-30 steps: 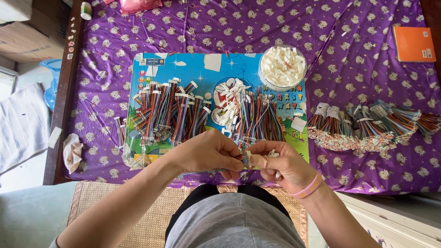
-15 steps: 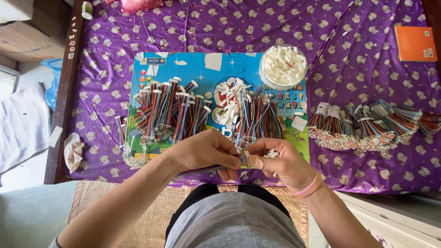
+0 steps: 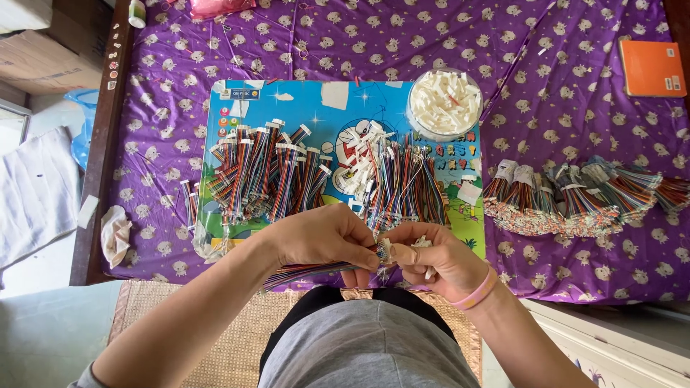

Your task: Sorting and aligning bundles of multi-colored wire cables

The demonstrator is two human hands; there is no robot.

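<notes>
1. the left hand [image 3: 323, 237] is closed around a bunch of coloured wires [image 3: 309, 271], which sticks out to the left under the palm.
2. the right hand [image 3: 438, 262] pinches a small white plug [image 3: 384, 249] at the end of the wires with its fingers [image 3: 406, 253].
3. both hands are close together, just above the near edge of the table [image 3: 560, 86] with its purple cloth.
4. behind the hands, more wire bunches [image 3: 266, 176] lie on a blue picture board [image 3: 316, 108].
5. a round bowl of white plugs [image 3: 444, 103] stands farther back.
</notes>
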